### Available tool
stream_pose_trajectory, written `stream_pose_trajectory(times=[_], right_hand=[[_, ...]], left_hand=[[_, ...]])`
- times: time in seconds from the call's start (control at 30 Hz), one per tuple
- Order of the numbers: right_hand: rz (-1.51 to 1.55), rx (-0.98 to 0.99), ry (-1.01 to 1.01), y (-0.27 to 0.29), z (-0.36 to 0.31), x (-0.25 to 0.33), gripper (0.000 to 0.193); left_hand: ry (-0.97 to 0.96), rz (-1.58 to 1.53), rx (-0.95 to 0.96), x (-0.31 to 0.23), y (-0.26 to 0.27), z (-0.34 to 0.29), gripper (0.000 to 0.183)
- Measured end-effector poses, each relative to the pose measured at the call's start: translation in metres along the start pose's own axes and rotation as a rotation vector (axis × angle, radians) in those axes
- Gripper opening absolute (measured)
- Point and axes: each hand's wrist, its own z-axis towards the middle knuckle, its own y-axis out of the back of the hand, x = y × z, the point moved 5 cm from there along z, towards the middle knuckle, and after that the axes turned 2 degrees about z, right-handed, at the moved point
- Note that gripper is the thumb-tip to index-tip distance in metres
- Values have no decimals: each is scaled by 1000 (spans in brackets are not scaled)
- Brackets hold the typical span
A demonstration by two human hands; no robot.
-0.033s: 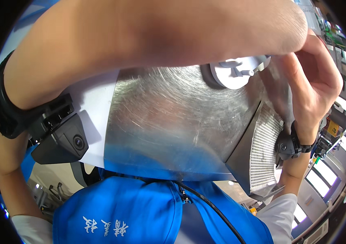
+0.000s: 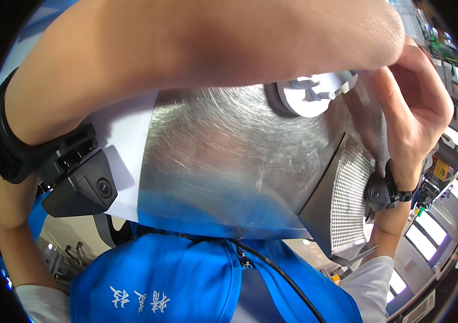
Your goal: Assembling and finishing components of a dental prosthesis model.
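Observation:
My left hand point(image 2: 342, 35) stretches across the top, very close to the camera. Its fingers are out of sight, so what it holds cannot be made out. At the right, my right hand point(image 2: 420, 102) has its thumb and fingers bent inward, with the tips hidden behind the edge of my left hand. A white round plastic part with short pegs point(image 2: 309, 99) lies just below my left hand on the scratched metal work surface point(image 2: 229, 156). The left hand covers its upper portion.
A perforated metal tray point(image 2: 350, 199) in a dark frame stands at the surface's right edge. White sheet material point(image 2: 129, 161) lies along the left. Wrist-worn cameras sit on my left arm point(image 2: 81, 185) and right wrist point(image 2: 382, 192). A black cable point(image 2: 280, 277) hangs over my blue vest.

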Motion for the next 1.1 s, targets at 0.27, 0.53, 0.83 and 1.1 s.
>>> stream_pose_trajectory(times=[0.27, 0.53, 0.83, 1.1], right_hand=[[-471, 250, 788, -24, 7, 35, 25], [-166, 136, 334, -17, 16, 31, 21], [-201, 285, 307, -5, 21, 27, 28], [-229, 249, 299, -12, 11, 13, 65]], left_hand=[[-37, 59, -1, -13, 10, 4, 42], [-107, 133, 54, -30, 11, 25, 44], [-87, 155, 66, -24, 6, 30, 46], [-104, 154, 36, -22, 6, 36, 47]])
